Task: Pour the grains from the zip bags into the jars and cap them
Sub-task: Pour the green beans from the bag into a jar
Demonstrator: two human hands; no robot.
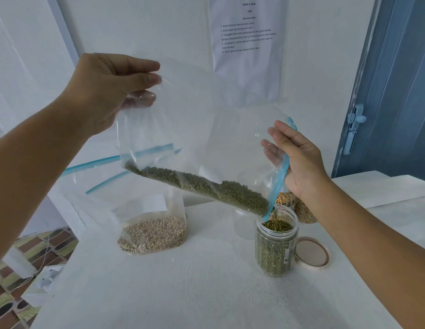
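The white bench (206, 293) has a rough, speckled top. On it, below the left hand (107, 91), stands a clear zip bag of pale grains (154, 233). Under the right hand (299, 157) stands an open clear jar (277, 245) nearly full of green grains, with a tan lid (312, 254) lying flat just beside it. Behind the jar, beneath that hand's wrist, sit another jar of yellow grains (286, 198) and a bag of pale grains (305, 213).
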